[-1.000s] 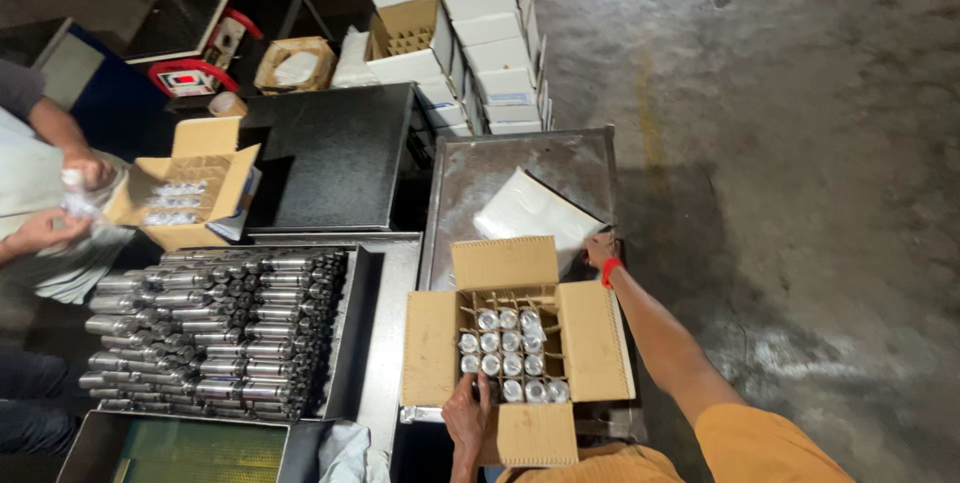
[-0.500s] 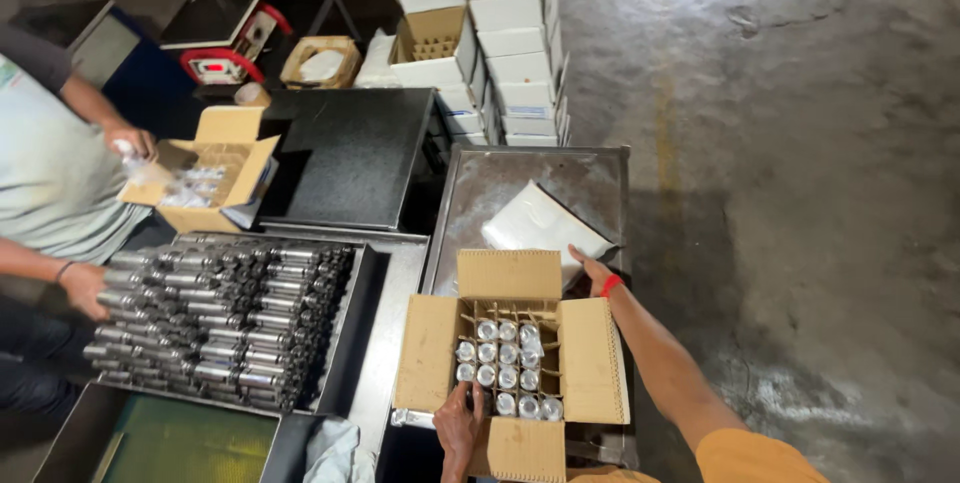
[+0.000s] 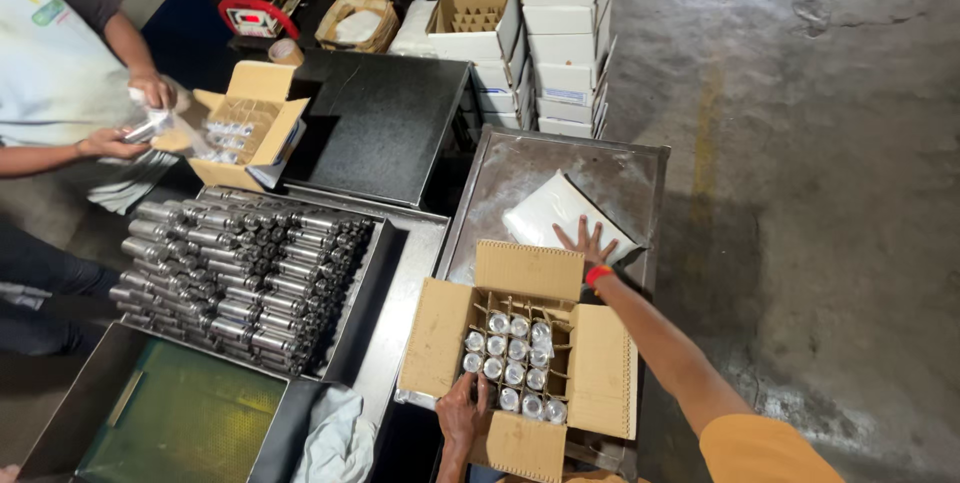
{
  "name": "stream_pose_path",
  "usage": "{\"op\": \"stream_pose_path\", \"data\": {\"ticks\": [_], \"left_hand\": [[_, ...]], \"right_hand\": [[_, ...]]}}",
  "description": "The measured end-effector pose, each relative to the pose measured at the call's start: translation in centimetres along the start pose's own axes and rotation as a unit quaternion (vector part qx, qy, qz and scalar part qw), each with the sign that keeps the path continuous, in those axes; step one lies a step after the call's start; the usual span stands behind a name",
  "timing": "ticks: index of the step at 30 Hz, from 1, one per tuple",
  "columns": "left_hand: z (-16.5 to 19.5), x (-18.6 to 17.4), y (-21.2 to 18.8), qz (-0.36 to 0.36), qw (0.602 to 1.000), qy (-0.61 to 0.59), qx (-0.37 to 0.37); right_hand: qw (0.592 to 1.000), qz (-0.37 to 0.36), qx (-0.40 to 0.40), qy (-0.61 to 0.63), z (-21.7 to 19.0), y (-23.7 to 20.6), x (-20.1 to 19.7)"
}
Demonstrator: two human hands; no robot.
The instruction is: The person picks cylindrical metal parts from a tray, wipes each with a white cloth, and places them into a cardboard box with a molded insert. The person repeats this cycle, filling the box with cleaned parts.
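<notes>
Two hands split: right hand (image 3: 585, 243), fingers spread flat on white plastic bags (image 3: 560, 211) beyond carton (image 3: 520, 353); left hand (image 3: 462, 411) grips carton's near edge.

An orange short sleeve (image 3: 765, 448) is worn on the right arm, seen at the near right edge of the scene. A red band (image 3: 598, 275) is worn around the right wrist. The right hand (image 3: 583, 241) and the left hand (image 3: 462, 411) are bare, and no gloves or rings can be made out.
</notes>
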State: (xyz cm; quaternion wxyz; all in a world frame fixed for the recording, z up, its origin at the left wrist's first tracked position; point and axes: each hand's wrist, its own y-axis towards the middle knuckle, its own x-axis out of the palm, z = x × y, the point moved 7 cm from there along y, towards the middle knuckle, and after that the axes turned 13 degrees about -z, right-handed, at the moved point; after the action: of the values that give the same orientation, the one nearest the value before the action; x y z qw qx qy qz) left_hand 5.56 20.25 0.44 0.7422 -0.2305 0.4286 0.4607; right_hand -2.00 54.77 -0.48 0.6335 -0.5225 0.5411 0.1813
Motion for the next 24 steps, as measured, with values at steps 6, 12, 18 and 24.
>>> {"op": "stream_pose_path", "data": {"ticks": [6, 12, 18, 24], "left_hand": [[-0.4, 0.1, 0.0, -0.027, 0.999, 0.006, -0.034], [0.0, -0.2, -0.1, 0.023, 1.0, -0.005, 0.003], [-0.9, -1.3, 1.9, -0.066, 0.972, -0.191, -0.117], [11.9, -3.2, 16.0, 0.024, 0.97, -0.195, 0.14]], "right_hand": [[0.999, -0.043, 0.006, -0.029, 0.2, -0.6, 0.8], [0.986, -0.078, -0.128, -0.071, 4.0, -2.2, -0.1], [0.981, -0.038, -0.16, 0.1, 4.0, -2.0, -3.0], [0.958, 0.241, -0.051, 0.149, 3.1, -2.2, -4.8]]}}
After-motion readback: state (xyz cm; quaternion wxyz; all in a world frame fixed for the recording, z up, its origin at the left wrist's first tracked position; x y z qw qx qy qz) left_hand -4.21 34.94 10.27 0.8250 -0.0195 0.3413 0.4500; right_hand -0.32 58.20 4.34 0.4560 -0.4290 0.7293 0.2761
